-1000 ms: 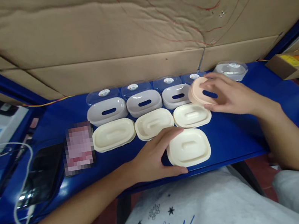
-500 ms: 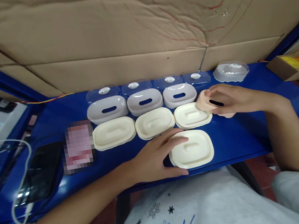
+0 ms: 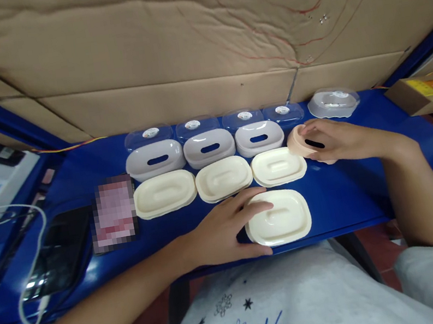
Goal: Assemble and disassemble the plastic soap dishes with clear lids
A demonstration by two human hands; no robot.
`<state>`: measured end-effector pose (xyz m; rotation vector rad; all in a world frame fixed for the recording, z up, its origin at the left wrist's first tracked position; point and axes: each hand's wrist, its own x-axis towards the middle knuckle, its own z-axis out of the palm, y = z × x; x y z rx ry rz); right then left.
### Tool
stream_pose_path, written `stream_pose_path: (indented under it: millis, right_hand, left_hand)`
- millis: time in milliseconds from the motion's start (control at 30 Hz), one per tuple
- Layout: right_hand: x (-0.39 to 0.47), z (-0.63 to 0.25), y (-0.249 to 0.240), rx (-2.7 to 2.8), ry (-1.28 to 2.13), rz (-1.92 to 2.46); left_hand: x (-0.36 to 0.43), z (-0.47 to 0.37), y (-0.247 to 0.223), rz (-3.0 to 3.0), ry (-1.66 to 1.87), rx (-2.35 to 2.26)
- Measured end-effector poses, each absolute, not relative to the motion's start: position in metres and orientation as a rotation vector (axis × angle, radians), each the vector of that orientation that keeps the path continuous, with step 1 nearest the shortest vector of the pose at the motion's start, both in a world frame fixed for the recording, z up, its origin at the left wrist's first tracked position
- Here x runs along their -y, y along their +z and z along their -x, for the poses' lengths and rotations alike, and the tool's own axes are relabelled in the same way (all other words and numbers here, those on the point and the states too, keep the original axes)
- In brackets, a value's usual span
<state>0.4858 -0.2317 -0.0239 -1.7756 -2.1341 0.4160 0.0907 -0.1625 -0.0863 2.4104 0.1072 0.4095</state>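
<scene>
My left hand [image 3: 227, 226] lies with its fingers spread around the left side of a cream oval lid [image 3: 288, 219] near the table's front edge, one finger resting on top of it. My right hand [image 3: 333, 139] grips a peach oval piece with a slot [image 3: 297, 143], its fingers on either side of the slot, just right of the row. Three cream lids [image 3: 164, 191] [image 3: 224, 177] [image 3: 278, 166] lie in a row. Behind them stand three white slotted oval trays [image 3: 153, 159] [image 3: 209, 147] [image 3: 259, 137].
Clear covers [image 3: 149, 137] with round stickers line the back edge; another clear cover [image 3: 333, 102] sits over a white piece at the back right. A cardboard box [image 3: 424, 97] is at the far right. A black phone [image 3: 59, 252], a blurred pink item [image 3: 113, 215] and white cables [image 3: 44, 235] are left.
The peach piece in my right hand has shifted slightly back and turned a little. My left hand has stayed in nearly the same place at the front lid.
</scene>
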Motion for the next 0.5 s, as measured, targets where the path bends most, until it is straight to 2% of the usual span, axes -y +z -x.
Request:
stream_pose_path:
  millis: [333, 500]
  right_hand:
    - [0.2303, -0.4942, -0.0296, 2.207, 0.469, 1.777]
    - [0.2294, -0.4943, -0.027, 2.281, 0.356, 1.761]
  left_hand:
    - [0.1631, -0.0905, -0.0866, -2.458, 0.45, -0.06]
    - [0.1622, -0.0901, -0.0875, -2.459, 0.453, -0.062]
